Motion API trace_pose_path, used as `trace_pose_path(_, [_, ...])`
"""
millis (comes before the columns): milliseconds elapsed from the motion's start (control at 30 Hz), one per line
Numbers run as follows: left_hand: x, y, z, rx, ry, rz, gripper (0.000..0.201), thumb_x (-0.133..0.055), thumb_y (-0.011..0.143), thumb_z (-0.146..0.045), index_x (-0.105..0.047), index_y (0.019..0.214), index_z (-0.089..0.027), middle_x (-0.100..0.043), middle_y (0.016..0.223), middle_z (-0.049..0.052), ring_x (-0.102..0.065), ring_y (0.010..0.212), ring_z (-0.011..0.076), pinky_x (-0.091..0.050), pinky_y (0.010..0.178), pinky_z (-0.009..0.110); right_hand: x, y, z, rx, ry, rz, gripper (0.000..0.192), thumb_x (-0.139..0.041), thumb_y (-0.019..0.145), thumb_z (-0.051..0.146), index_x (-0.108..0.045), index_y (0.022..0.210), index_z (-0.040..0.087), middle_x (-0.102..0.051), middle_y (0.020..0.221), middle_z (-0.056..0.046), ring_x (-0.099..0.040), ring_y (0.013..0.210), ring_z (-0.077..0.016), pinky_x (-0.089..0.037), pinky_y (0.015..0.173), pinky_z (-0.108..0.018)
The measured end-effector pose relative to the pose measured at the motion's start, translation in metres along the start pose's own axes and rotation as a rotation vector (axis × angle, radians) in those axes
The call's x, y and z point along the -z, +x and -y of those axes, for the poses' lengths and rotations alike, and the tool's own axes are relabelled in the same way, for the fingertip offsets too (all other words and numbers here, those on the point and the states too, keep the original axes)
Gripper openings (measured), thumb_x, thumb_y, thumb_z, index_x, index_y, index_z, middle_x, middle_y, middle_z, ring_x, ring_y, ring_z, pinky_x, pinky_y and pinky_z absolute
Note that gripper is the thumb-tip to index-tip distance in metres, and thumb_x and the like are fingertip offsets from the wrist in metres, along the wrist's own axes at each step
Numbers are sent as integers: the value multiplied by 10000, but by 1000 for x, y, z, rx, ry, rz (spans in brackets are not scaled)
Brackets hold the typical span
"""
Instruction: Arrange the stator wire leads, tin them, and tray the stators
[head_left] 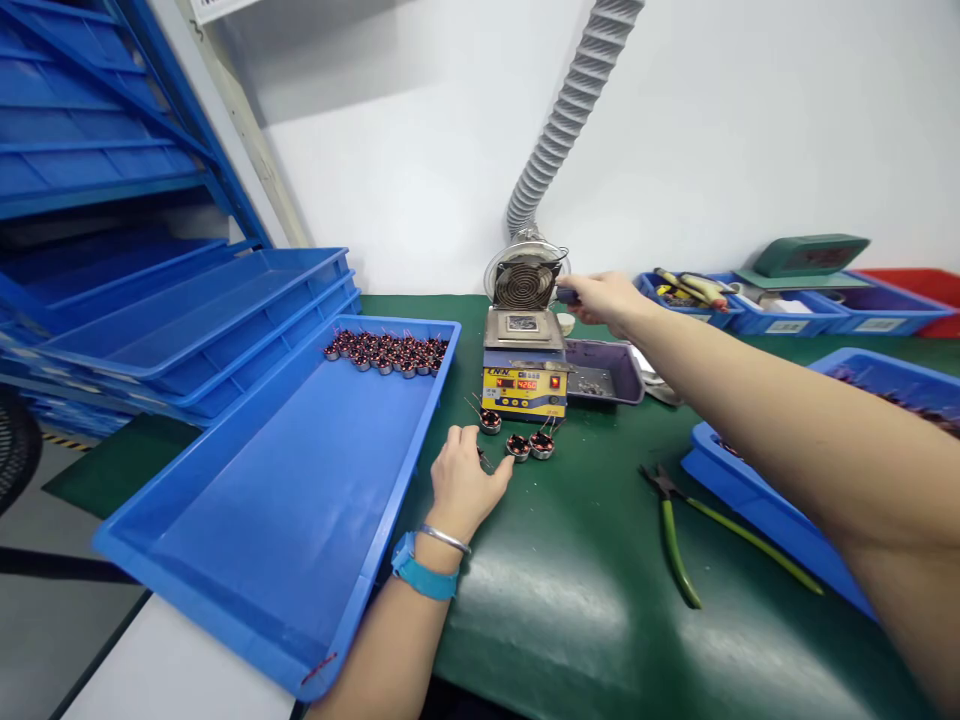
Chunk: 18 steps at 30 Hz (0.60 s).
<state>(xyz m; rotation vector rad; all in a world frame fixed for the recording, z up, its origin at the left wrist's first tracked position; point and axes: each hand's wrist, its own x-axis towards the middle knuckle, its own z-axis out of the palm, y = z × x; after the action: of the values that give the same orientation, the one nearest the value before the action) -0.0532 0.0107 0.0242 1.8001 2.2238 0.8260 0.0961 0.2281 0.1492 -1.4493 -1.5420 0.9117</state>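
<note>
1. Left hand [465,475]: fingers are curled, with the thumb parted from them; a partly hidden wound coil [482,457] is seen between, but whether it is gripped cannot be told.
2. Right hand [598,298]: fingers are closed around a dark piece [568,296], held just beside a round-grilled fan [527,285].
3. Three further coils [517,448] are set on the green counter [570,560], just beyond the left hand's fingertips and to their right.
4. Left of the left hand, coils are grouped at the far end of a long blue tray [277,480].
5. Below the right hand, small bits are contained in a purple tray [626,385].
6. More coils are held in the right-hand blue tray [757,507], partly covered by the right forearm.
7. Beyond the left hand, the fan is backed onto a yellow-fronted unit [525,393], its display lit.
8. Green-handled cutters [673,545] are laid open right of the left hand.
9. Right of the right hand, tools are kept in a small blue bin [701,315].
</note>
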Motion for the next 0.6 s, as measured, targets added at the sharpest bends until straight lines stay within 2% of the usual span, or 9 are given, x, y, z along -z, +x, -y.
trace_pose_path(133, [1, 4, 4, 38, 17, -33, 426, -615, 773, -446, -532, 1082, -165, -548, 1062, 106, -584, 1028, 257, -479, 837, 340, -18, 28, -10, 16, -152, -94, 243, -653, 718, 368, -572, 622, 160, -502, 507, -31, -476, 474, -138, -373, 450, -263])
trace_pose_path(267, [-3, 6, 8, 66, 81, 15, 461, -624, 758, -483, -536, 1074, -160, -543, 1094, 113, -552, 1083, 272, -455, 878, 354, -31, 50, -19, 73, -285, -161, 276, -650, 705, 405, -623, 730, 131, -604, 677, -101, -612, 742, -244, -473, 636, -331])
trace_pose_path(400, [-6, 8, 8, 84, 120, 76, 451, -634, 747, -494, -539, 1039, -164, -568, 1037, 104, -554, 1051, 271, -447, 862, 353, -40, 65, -23, 107, -419, -172, 349, -640, 726, 402, -636, 816, 64, -637, 868, -190, -608, 961, -313, -461, 798, -380])
trace_pose_path(500, [-6, 9, 8, 90, 133, 101, 433, -629, 748, -498, -544, 1011, -164, -587, 1013, 107, -553, 1029, 276, -441, 846, 357, -45, 70, -26, 99, -496, -150, 374, -651, 730, 389, -629, 841, 33, -625, 917, -222, -592, 1012, -341, -455, 827, -397])
trace_pose_path(600, [-5, 9, 8, 88, 138, 123, 422, -627, 747, -497, -549, 994, -163, -602, 1000, 111, -550, 1018, 280, -434, 837, 359, -48, 69, -28, 90, -474, -140, 365, -678, 718, 372, -617, 838, 33, -613, 954, -232, -576, 1044, -353, -454, 838, -396])
